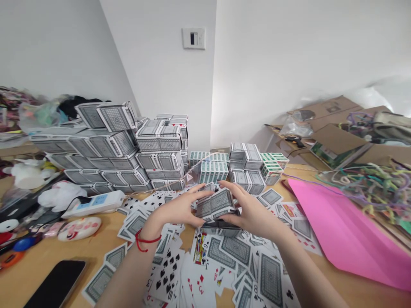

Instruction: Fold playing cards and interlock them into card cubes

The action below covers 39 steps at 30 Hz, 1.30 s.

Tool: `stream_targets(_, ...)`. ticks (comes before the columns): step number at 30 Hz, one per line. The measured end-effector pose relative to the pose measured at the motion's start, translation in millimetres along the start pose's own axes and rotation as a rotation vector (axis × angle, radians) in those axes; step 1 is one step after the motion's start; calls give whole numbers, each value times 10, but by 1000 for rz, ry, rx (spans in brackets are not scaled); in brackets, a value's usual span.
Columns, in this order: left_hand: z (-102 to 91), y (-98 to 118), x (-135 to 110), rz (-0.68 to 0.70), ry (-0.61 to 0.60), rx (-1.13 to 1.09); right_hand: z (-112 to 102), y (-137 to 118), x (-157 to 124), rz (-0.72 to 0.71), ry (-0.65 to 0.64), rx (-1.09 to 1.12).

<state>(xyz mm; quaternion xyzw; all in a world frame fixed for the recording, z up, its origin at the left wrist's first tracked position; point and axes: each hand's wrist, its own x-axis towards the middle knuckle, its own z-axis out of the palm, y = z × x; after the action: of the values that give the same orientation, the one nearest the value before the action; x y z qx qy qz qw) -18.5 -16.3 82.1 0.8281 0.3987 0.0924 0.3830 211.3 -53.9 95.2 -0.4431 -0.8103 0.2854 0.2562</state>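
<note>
Between my two hands is a block folded from playing cards (215, 206), its grey patterned backs facing outward. My left hand (183, 206) grips its left side, thumb low and fingers over the top edge. On the right side, my right hand (252, 210) closes on it the same way. Just under the block lies another grey card piece (221, 231), partly hidden. Loose playing cards (236, 250) lie spread over the table beneath my forearms, some face up and some face down. A red string bracelet (147, 241) circles my left wrist.
Stacked card blocks (118, 145) form a wall at the back left, with smaller card stacks (247, 179) and green-white blocks (214, 171) behind my hands. A power strip (96, 204) and phone (56, 284) lie left. Right are pink paper (340, 226), pipe cleaners (385, 192) and a cardboard box (340, 147).
</note>
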Motion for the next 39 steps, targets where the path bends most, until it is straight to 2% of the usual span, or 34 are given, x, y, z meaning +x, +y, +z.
stream_targets(8,6,-8,-2,-9,-4,-13,8,-5,4,-54,-12,-51)
stream_targets(17,51,96,2,-52,-34,75,-146,-28,-95,27,-185,-184)
stream_targets(22,77,105,26,-82,-53,80,-222,15,-120,62,-218,-194)
stream_targets(29,104,52,47,-57,-45,79,-214,2,-101,108,-229,-180)
stream_targets(39,106,55,60,-54,-49,42,-159,24,-104,177,-152,-105)
